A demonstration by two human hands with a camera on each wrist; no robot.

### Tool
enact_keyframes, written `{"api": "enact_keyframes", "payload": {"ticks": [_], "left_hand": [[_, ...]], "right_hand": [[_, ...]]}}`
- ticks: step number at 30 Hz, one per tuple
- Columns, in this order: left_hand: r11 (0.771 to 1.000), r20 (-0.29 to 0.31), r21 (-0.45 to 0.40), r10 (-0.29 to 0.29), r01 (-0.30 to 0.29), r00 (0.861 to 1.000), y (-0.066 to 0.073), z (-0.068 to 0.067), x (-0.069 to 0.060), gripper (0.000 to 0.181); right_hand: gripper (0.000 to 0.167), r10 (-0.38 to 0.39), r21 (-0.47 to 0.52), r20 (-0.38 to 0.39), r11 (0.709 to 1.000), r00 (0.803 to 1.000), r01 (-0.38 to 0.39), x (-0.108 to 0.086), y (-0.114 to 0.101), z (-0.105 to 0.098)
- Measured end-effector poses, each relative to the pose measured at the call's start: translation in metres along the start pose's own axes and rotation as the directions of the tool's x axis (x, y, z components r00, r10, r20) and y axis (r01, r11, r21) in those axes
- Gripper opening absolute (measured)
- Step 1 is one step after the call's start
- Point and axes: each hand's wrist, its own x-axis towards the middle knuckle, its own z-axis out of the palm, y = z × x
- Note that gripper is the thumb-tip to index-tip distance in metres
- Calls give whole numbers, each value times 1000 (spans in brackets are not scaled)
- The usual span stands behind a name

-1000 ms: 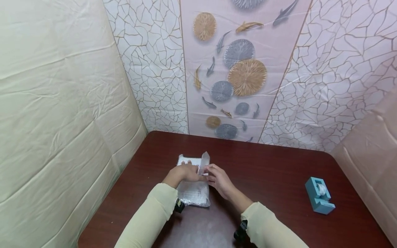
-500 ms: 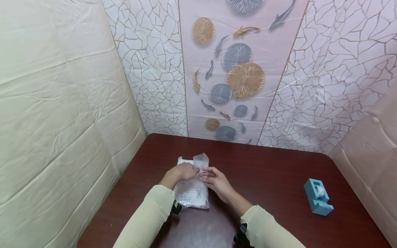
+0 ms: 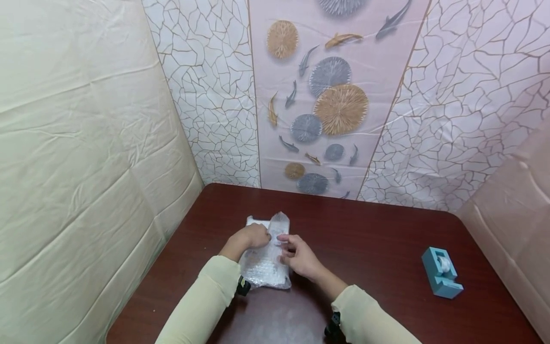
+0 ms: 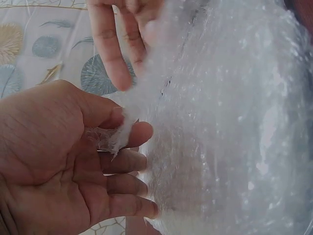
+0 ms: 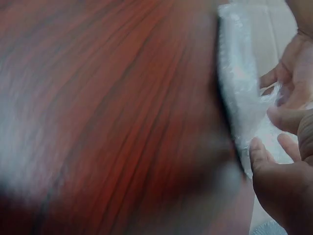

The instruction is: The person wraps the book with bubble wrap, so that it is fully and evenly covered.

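Note:
A flat package in clear bubble wrap lies on the table, with something white showing at its far end. My left hand is over its upper left part. In the left wrist view that hand pinches a torn edge of the wrap between thumb and index finger. A loose flap of wrap stands up at the far right corner. My right hand is at the package's right side, its fingers loosely bent by the wrap. The right wrist view has this hand beside the wrapped edge, thumb and fingers apart.
A blue tape dispenser with a roll of clear tape stands at the table's right. The dark red wooden table meets a patterned cloth backdrop behind and padded pale panels on both sides.
My left hand has gone from spread fingers on the package to pinching the wrap's edge. The flap has shifted and changed shape. My right hand has moved slightly down, staying beside the package.

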Motion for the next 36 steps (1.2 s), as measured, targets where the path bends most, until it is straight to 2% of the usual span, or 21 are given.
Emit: {"api": "enact_keyframes", "payload": {"ticks": [4,6,8,12,13,16,19,21,24,26,29,31,34,36], "left_hand": [[1000,33,17,-17,16,999,4,-3,-5,38],[999,26,33,-5,4,1000,4,-4,-10,42],[1000,44,26,-16,15,999,20,-20,-28,41],[1000,50,19,-22,21,999,37,-37,-48,39],[1000,53,23,-23,22,998,38,-38,-48,38],[1000,48,-4,-30,30,998,22,-21,-30,40],[1000,35,-7,-26,26,999,7,-6,-12,42],[999,39,-6,-32,32,999,5,-4,-9,45],[999,41,23,-29,28,999,7,-5,-13,48],[999,45,41,-37,35,998,16,-14,-25,48],[999,40,43,-34,32,999,35,-34,-49,48],[999,46,20,-44,44,998,52,-51,-68,47],[998,51,-9,-56,57,997,68,-66,-88,48],[998,54,-3,-63,63,997,72,-69,-93,49]], "right_hand": [[60,-75,-177,23,981,997,78,0,4,3],[62,-89,-239,40,966,995,96,0,3,4],[63,-98,-294,49,950,994,108,-1,2,4],[63,-148,-372,56,915,987,158,-2,4,5],[63,-169,-381,60,907,984,179,-1,8,5],[68,-226,-401,57,887,973,229,5,31,5],[82,-257,-446,44,860,965,249,14,56,5],[94,-248,-462,38,855,968,237,18,63,3],[109,-225,-478,44,851,973,218,22,62,-1],[114,-173,-479,58,859,983,179,21,53,-2],[117,-105,-511,80,850,991,131,20,34,-3],[117,-40,-549,99,831,994,88,19,19,-3],[116,28,-606,119,794,992,50,20,7,-5],[116,54,-624,129,780,990,39,20,4,-5]]}}
